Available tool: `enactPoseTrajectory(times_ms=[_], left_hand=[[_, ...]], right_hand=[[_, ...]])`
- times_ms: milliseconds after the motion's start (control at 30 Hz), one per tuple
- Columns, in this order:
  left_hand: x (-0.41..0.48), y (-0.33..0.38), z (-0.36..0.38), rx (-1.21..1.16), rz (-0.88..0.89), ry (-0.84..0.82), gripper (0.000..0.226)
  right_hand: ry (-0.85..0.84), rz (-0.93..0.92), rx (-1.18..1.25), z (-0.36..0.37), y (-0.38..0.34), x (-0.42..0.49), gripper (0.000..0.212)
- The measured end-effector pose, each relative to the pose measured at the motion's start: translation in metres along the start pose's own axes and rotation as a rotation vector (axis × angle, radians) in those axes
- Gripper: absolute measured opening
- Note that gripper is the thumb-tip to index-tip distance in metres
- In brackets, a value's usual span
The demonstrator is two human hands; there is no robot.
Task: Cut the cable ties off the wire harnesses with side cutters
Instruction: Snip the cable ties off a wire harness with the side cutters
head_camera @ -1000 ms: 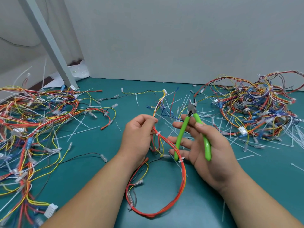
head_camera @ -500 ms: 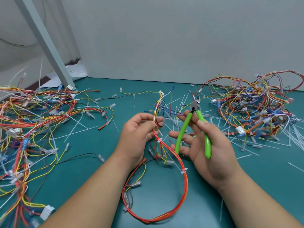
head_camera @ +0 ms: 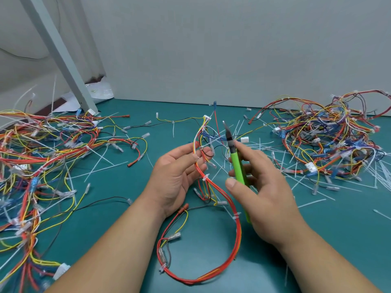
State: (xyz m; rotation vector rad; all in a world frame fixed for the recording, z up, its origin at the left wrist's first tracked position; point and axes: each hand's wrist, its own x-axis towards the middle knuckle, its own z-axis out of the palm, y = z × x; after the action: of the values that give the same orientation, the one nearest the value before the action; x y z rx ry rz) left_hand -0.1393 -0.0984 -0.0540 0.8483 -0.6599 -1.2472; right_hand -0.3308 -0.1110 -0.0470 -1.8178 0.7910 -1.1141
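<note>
Harness [head_camera: 238, 231]: one red, orange and yellow bundle; upper end raised in the left hand [head_camera: 177, 174], the rest looped on the teal table [head_camera: 338, 240] between the forearms
Left hand: palm turned up; thumb and fingertips lightly pinching the wires near the top, the other fingers loosely curled
Right hand [head_camera: 268, 193]: fingers and thumb wrapped round the green handles of the side cutters [head_camera: 238, 170]; nose pointing up and away, just beside the harness but not on it
Cutter jaws: blurred; they look closed, handles together
Cable ties [head_camera: 206, 177]: one white tie just below the left fingers; others visible further along the loop; none yet cut on this harness
Done, by the look of it: many loose white tie strips [head_camera: 266, 142] scattered over the table, so a good deal of cutting is finished
Left: this harness; also tangled piles on the left [head_camera: 42, 157] and right [head_camera: 330, 144]; which pile is finished cannot be told
</note>
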Motion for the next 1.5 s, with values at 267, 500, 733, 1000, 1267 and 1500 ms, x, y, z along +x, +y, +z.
enactPoseTrajectory(times_ms=[267,500,733,1000,1267,1500], left_hand=[[0.001,0.001,0.003,-0.067,0.023,0.082,0.024],[0.003,0.001,0.003,-0.107,0.023,0.101,0.02],[0.003,-0.001,0.001,-0.088,0.017,0.068,0.025],[0.005,-0.004,0.0,-0.048,0.003,0.079,0.032],[0.003,-0.003,0.0,-0.034,0.012,0.052,0.026],[0.0,-0.001,0.002,-0.001,0.011,0.024,0.019]], right_hand=[[-0.05,0.019,-0.256,-0.004,-0.003,-0.002,0.046],[-0.073,0.126,-0.312,-0.005,0.003,0.002,0.035],[-0.005,0.166,-0.305,-0.003,0.005,0.005,0.053],[0.0,0.155,-0.378,-0.004,0.007,0.004,0.063],[0.0,0.175,-0.348,-0.005,0.007,0.003,0.061],[-0.013,0.285,-0.129,-0.011,0.005,0.009,0.061]])
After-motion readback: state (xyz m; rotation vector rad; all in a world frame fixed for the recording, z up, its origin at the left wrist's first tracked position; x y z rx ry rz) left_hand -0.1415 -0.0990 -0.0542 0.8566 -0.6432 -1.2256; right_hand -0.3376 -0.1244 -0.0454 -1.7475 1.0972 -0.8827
